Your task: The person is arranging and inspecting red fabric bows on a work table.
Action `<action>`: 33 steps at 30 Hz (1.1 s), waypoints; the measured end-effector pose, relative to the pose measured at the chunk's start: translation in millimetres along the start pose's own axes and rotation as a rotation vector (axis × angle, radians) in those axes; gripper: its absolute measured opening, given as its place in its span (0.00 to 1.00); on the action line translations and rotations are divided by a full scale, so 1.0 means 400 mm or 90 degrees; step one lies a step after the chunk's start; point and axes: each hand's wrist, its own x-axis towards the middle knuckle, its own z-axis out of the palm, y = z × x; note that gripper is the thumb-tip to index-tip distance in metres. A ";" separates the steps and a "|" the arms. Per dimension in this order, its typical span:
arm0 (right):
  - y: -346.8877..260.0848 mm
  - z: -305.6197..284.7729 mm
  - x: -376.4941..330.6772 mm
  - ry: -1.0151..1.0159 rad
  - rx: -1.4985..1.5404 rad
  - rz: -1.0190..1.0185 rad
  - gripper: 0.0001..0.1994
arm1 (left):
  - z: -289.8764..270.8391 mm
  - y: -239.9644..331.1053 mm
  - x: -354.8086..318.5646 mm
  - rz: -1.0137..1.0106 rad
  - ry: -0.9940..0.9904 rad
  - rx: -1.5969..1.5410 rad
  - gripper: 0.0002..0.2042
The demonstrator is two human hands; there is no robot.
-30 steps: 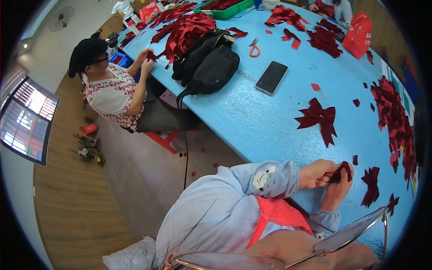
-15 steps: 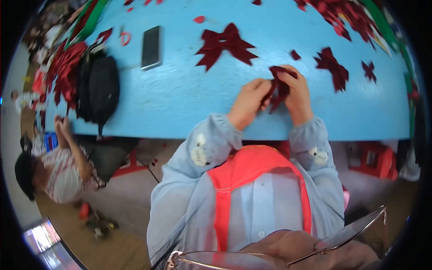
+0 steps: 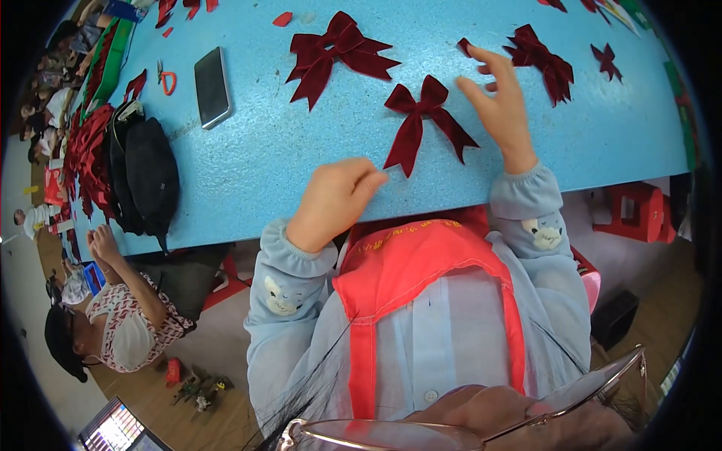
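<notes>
A dark red velvet bow (image 3: 426,113) with two tails lies on the blue table between my hands, touched by neither. My left hand (image 3: 331,201) is closed near the table's front edge, its fingers curled under; anything inside is hidden. Beyond the bow, my right hand (image 3: 502,105) is open, thumb and fingers apart. Its index fingertip reaches a small dark red velvet piece (image 3: 464,47), and I cannot tell whether they touch. A larger layered bow (image 3: 336,56) lies farther back to the left. Another layered bow (image 3: 539,64) rests just right of my right hand.
A small flat velvet bow piece (image 3: 606,62) lies far right. On the left are a phone (image 3: 213,88), red-handled scissors (image 3: 168,81), a black bag (image 3: 150,169) and heaped red velvet pieces (image 3: 89,161). A co-worker (image 3: 128,316) sits at the left; a red stool (image 3: 635,213) stands at right.
Both hands have let go of the velvet bow, which now lies spread on the table. My left hand has drawn back left and nearer; my right has moved farther out. The view has shifted.
</notes>
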 end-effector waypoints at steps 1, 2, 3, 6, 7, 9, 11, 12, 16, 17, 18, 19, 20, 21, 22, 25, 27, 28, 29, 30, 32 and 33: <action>0.004 -0.025 -0.013 0.004 -0.062 -0.080 0.09 | 0.000 0.001 0.004 0.074 0.126 -0.005 0.07; 0.004 -0.038 -0.026 0.010 -0.123 -0.160 0.08 | 0.000 0.006 0.013 0.149 0.252 -0.007 0.07; 0.001 -0.040 -0.044 0.013 -0.123 -0.160 0.08 | 0.003 0.009 0.023 0.225 0.378 -0.011 0.07; -0.006 -0.040 -0.097 -0.177 -0.207 -0.278 0.07 | 0.017 0.002 0.107 0.362 0.420 0.106 0.10; 0.004 -0.044 -0.101 -0.175 -0.208 -0.277 0.07 | 0.025 -0.002 0.137 0.430 0.436 0.164 0.12; 0.027 -0.060 -0.105 -0.260 -0.287 -0.258 0.12 | 0.047 -0.019 0.179 0.410 0.379 0.210 0.14; 0.021 -0.064 -0.094 -0.303 -0.323 -0.253 0.14 | 0.062 -0.027 0.202 0.358 0.270 0.300 0.19; 0.000 -0.053 -0.080 -0.285 -0.337 -0.288 0.17 | 0.063 -0.023 0.211 0.361 0.268 0.301 0.19; -0.014 -0.034 -0.046 -0.251 -0.415 -0.343 0.24 | 0.056 0.010 0.215 0.323 0.212 0.305 0.22; -0.001 -0.023 -0.044 -0.259 -0.460 -0.330 0.27 | 0.050 0.017 0.209 0.319 0.223 0.329 0.22; 0.004 -0.015 -0.042 -0.268 -0.504 -0.316 0.29 | 0.043 0.023 0.204 0.314 0.234 0.353 0.21; 0.003 -0.014 -0.040 -0.266 -0.506 -0.317 0.29 | 0.036 0.025 0.201 0.310 0.244 0.377 0.21; 0.003 -0.015 -0.040 -0.266 -0.494 -0.298 0.28 | 0.031 0.021 0.200 0.312 0.245 0.378 0.21; 0.004 -0.019 -0.039 -0.266 -0.483 -0.278 0.27 | 0.028 0.010 0.198 0.325 0.253 0.329 0.21; 0.005 -0.021 -0.036 -0.267 -0.470 -0.264 0.27 | 0.025 -0.006 0.194 0.334 0.263 0.281 0.21; 0.059 -0.074 0.003 -0.250 -0.327 -0.236 0.27 | 0.013 -0.045 0.190 0.361 0.309 0.182 0.22; 0.068 -0.073 0.026 -0.241 -0.256 -0.213 0.27 | 0.008 -0.059 0.197 0.394 0.370 0.079 0.22; 0.059 -0.053 0.040 -0.277 -0.276 -0.252 0.26 | 0.011 -0.055 0.206 0.393 0.367 0.077 0.22; 0.047 -0.028 0.056 -0.314 -0.294 -0.293 0.24 | 0.015 -0.043 0.218 0.380 0.357 0.120 0.21; 0.039 -0.007 0.067 -0.352 -0.312 -0.333 0.23 | 0.021 -0.031 0.231 0.366 0.347 0.163 0.21; 0.035 0.033 0.073 -0.298 -0.364 -0.363 0.21 | 0.025 -0.026 0.247 0.352 0.335 0.204 0.21; 0.035 0.049 0.072 -0.240 -0.417 -0.395 0.19 | 0.027 -0.028 0.254 0.346 0.343 0.221 0.20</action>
